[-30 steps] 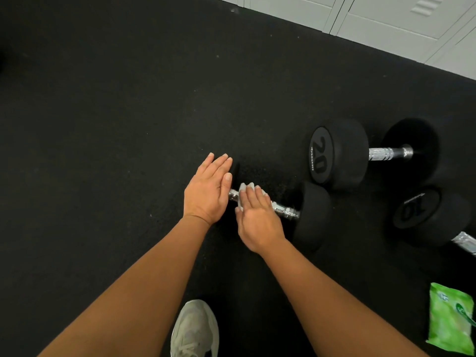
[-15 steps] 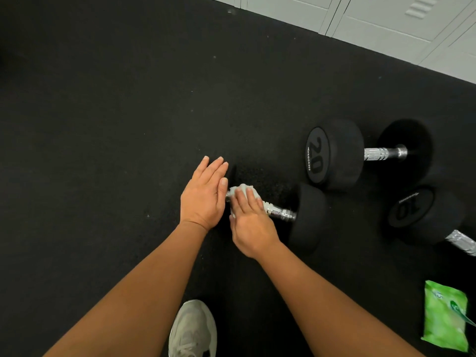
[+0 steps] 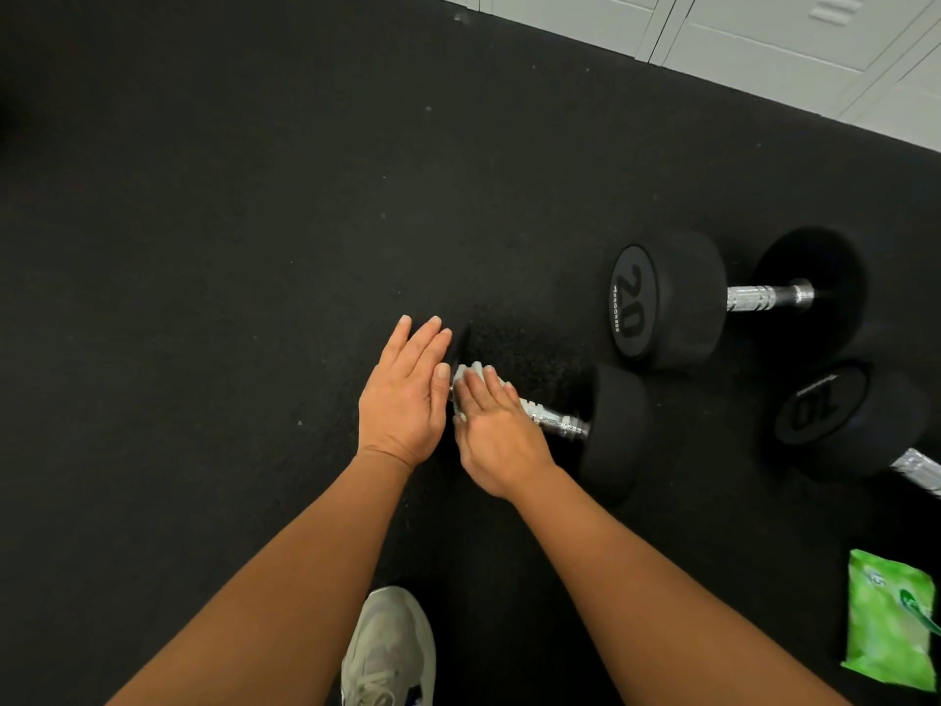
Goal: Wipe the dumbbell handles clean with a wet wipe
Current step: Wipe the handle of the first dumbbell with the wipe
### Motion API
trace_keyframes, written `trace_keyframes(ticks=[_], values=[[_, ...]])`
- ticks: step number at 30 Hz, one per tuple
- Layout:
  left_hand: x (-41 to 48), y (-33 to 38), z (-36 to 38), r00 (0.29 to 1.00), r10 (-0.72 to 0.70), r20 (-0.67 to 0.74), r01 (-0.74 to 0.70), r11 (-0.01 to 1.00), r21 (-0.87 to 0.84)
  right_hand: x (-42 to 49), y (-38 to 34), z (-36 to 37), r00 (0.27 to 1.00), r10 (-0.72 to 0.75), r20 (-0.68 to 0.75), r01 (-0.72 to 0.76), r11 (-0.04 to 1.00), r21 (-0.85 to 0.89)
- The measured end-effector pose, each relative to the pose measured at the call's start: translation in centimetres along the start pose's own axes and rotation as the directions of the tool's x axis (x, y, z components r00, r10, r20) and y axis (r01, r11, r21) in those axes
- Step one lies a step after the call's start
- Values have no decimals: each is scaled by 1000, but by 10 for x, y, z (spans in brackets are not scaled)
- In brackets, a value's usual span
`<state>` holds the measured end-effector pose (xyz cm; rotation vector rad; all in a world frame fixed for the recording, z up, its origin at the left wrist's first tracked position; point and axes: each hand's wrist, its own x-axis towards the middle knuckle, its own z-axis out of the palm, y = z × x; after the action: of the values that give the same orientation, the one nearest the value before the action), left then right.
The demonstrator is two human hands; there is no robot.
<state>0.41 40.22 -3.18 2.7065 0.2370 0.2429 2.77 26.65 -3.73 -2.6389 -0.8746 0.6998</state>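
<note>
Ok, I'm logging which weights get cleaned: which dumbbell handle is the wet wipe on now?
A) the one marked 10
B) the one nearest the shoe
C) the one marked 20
B: the right hand holds the white wet wipe on the handle of the dumbbell nearest the shoe; the 20 dumbbell and 10 dumbbell lie untouched.

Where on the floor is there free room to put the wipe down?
Bare: the mat left of the left hand, and ahead of it up to the lockers. Crowded: the right, among the three dumbbells and the green pack.
</note>
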Motion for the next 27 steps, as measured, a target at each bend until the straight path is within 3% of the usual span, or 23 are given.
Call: trace_keyframes(ticks=[6, 11, 17, 24, 27], values=[[-1, 0, -1, 1000, -1, 9, 1, 1000, 7, -8, -3, -1, 995, 100, -3, -100, 995, 6], [-6, -1, -2, 1000, 2, 26, -3, 1000, 12, -1, -7, -2, 999, 11, 45, -11, 1000, 0], [-12, -3, -1, 1000, 14, 20, -15, 1000, 4, -4, 1, -7, 994, 108, 18, -109, 994, 32], [-23, -4, -2, 999, 22, 30, -23, 999, 26, -1, -8, -3, 999, 34, 39, -36, 998, 44], [-25, -3, -3, 999, 32, 30, -33, 999, 21, 2, 0, -6, 997, 67, 42, -69, 997, 45]])
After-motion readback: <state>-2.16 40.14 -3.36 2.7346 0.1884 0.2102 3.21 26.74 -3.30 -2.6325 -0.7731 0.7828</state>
